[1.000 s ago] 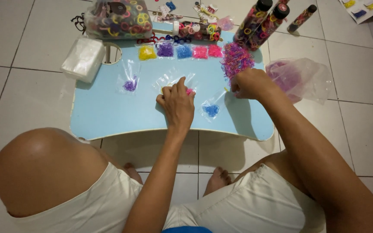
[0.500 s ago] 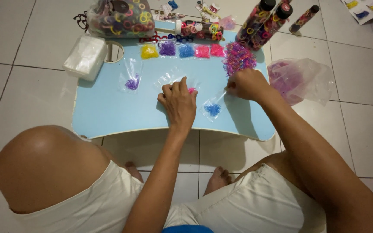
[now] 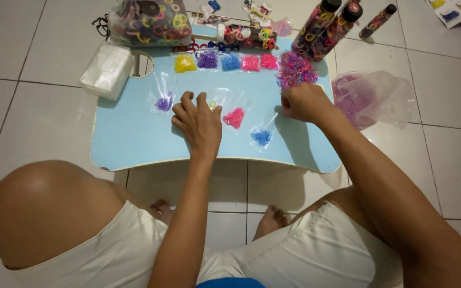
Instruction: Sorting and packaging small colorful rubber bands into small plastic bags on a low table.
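Note:
My left hand (image 3: 198, 121) lies flat on a small clear bag on the light blue lap table (image 3: 129, 138), fingers spread. Beside it lie a bag of pink bands (image 3: 234, 117), a bag of blue bands (image 3: 262, 137) and a bag of purple bands (image 3: 164, 102). My right hand (image 3: 304, 102) is closed in a loose fist at the edge of a loose pile of pink and purple rubber bands (image 3: 295, 70); what its fingers pinch is hidden.
A row of filled small bags (image 3: 225, 62) lines the table's far edge. A stack of empty clear bags (image 3: 106, 77) sits at the left corner. A large bag of hair ties (image 3: 150, 21), bottles of bands (image 3: 326, 26) and a crumpled plastic bag (image 3: 372, 96) lie around on the tiled floor.
My left hand has slid left off the pink bag, which now lies uncovered. My right hand stays by the band pile.

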